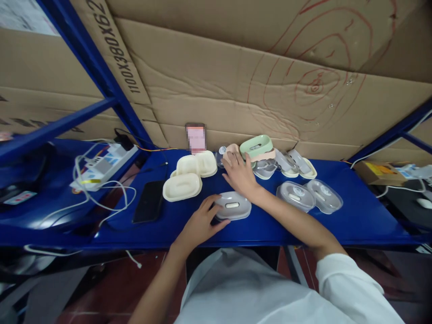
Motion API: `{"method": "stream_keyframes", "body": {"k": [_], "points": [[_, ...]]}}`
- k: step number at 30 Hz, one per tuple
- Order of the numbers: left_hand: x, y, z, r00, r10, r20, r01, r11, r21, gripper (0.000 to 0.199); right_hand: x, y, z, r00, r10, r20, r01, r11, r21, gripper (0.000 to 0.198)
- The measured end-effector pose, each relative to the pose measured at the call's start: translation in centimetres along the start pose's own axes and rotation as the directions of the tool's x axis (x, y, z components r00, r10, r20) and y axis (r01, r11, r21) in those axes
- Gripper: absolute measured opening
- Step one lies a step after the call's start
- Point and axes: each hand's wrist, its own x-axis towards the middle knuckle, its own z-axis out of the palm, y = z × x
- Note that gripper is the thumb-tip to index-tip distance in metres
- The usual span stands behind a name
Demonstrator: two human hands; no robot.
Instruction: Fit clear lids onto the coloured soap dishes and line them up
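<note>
Grey dish (241,209) in left hand (201,223), pinched at one end, likely for steadiness; peach dish (232,148) under right hand (239,175), grip there unclear.

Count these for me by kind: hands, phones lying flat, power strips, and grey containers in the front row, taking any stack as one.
Hands, left hand and right hand: 2
Grey containers, left one, middle one and right one: 3
Phone lying flat: 1
Power strip: 1
Total: 7
</note>
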Motion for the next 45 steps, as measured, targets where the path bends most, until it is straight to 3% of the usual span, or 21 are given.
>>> {"method": "stream_keyframes", "body": {"k": [3, 5, 9, 13, 15, 18, 20, 22, 24, 30, 35, 45], "points": [[-0.2, 0.1, -0.2, 1.0, -0.016, 0.02, 0.016, 1.0, -0.017, 0.026, 4.6, -1.5, 1.9, 0.968, 0.165, 0.19, -0.155, 0.986, -0.065, 0.078], [-0.4, 0.1, -0.2, 0.999, -0.027, 0.034, 0.027, 1.0, -0.013, 0.028, 6.2, -1.9, 2.9, 0.936, 0.225, 0.27, -0.212, 0.974, -0.077, 0.08], [-0.6, 0.1, -0.2, 0.997, -0.043, 0.057, 0.044, 0.999, -0.023, 0.031, 5.8, -1.2, 2.9, 0.958, 0.202, 0.202, -0.202, 0.979, -0.019, 0.065], [-0.7, -0.2, -0.1, 0.989, -0.131, 0.063, 0.137, 0.986, -0.101, 0.028, 1.8, 0.9, 1.0, 0.998, 0.059, 0.014, -0.061, 0.985, 0.163, 0.057], [-0.8, -0.6, 0.0, 0.976, -0.209, 0.063, 0.217, 0.961, -0.174, 0.039, -1.6, 2.1, 0.3, 0.999, -0.008, -0.041, 0.021, 0.946, 0.325, 0.056], [-0.9, -1.4, 0.2, 0.948, -0.312, 0.062, 0.316, 0.902, -0.294, 0.077, -7.6, 3.5, -0.1, 0.995, -0.097, -0.036, 0.098, 0.768, 0.633, 0.063], [-0.9, -1.7, 0.3, 0.936, -0.342, 0.078, 0.347, 0.866, -0.359, 0.097, -11.2, 4.0, 0.2, 0.994, -0.109, 0.019, 0.054, 0.625, 0.779, 0.068], [-0.8, -1.8, 0.2, 0.934, -0.341, 0.11, 0.356, 0.848, -0.392, 0.104, -13.6, 3.9, 0.6, 0.987, -0.132, 0.087, -0.003, 0.53, 0.848, 0.07], [-0.7, -1.6, -0.1, 0.941, -0.307, 0.142, 0.338, 0.862, -0.379, 0.103, -14.8, 3.6, 0.9, 0.977, -0.177, 0.116, -0.013, 0.494, 0.869, 0.069], [-0.5, -1.2, -0.8, 0.963, -0.216, 0.163, 0.257, 0.922, -0.292, 0.075, -14.5, 2.4, 1.2, 0.961, -0.275, 0.018, 0.138, 0.539, 0.831, 0.064], [-0.8, -1.5, -0.4, 0.975, -0.183, 0.123, 0.21, 0.939, -0.271, 0.07, -14.9, 2.2, 2.0, 0.963, -0.27, -0.023, 0.195, 0.633, 0.75, 0.068], [-1.1, -1.5, 0.2, 0.982, -0.176, 0.069, 0.187, 0.955, -0.231, 0.056, -15.3, 2.3, 1.6, 0.94, -0.335, -0.072, 0.3, 0.701, 0.647, 0.067]]}}
